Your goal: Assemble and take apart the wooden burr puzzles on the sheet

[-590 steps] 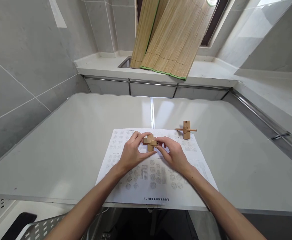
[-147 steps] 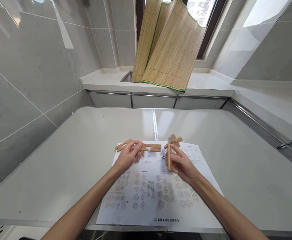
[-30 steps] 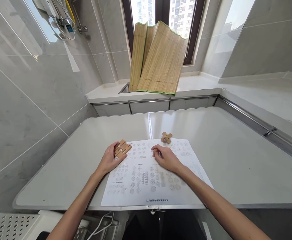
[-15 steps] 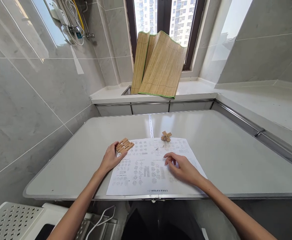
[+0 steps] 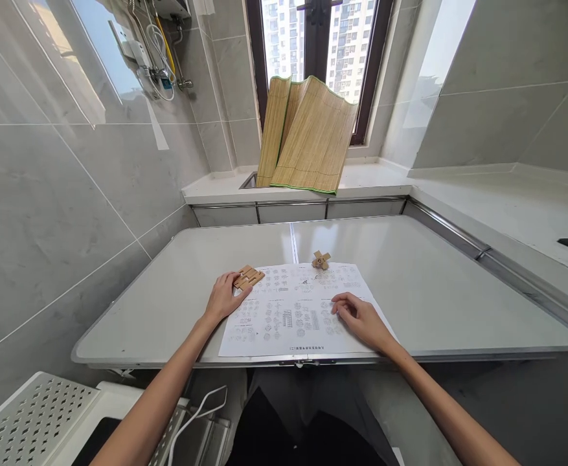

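Note:
My left hand (image 5: 224,297) lies at the left edge of a flat group of notched wooden puzzle pieces (image 5: 249,277), with the fingers behind and the thumb in front, closed about that edge. The pieces sit side by side over the upper left corner of a printed sheet (image 5: 274,348). Small line drawings of assembled shapes cover this sheet. My right hand (image 5: 363,320) rests over the right part of the paper, fingers loosely bent and apart, and nothing shows in it. Beyond it, at the sheet's far edge, stands a star-shaped assembled wooden puzzle (image 5: 321,260).
The sheet lies on a pale folding table (image 5: 434,291) with a centre seam and a front latch. A bamboo mat (image 5: 313,139) leans by the window on the white ledge behind. Below left is a white perforated rack (image 5: 35,414) with a cable (image 5: 191,417).
My right hand has moved a little to the right over the sheet. The left hand stays at the wooden pieces. The camera view has shifted slightly.

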`<state>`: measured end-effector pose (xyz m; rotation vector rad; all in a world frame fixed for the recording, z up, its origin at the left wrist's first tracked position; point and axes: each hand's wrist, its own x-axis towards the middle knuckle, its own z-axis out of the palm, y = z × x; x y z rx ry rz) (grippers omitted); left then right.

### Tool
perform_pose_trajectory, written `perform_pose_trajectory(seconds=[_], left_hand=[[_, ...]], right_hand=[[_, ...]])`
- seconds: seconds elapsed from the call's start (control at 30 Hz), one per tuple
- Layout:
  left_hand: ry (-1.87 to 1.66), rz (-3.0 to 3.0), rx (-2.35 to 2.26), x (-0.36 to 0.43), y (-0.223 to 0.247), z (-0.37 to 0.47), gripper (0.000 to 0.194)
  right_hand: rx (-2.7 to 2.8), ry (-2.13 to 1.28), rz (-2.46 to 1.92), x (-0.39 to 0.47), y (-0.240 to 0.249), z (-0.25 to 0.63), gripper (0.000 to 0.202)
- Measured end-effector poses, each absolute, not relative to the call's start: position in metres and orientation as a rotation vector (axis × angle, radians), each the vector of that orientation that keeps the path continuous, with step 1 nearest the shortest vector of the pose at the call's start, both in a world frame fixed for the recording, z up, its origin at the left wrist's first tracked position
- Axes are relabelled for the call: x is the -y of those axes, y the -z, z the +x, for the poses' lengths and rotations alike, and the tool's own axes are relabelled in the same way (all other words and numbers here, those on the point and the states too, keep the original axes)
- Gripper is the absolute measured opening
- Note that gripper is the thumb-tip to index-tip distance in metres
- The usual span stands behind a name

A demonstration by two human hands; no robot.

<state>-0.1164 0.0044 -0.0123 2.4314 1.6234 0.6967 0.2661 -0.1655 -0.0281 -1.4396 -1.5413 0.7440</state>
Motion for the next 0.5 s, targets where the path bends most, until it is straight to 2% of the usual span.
perform_pose_trajectory(seconds=[0.5], left_hand=[[-0.756, 2.563, -1.62, -0.01, 0.0208, -0.1188, 0.059]], right_hand=[[1.432, -0.766, -1.445, 0.1606, 0.0295, 0.2652, 0.018]])
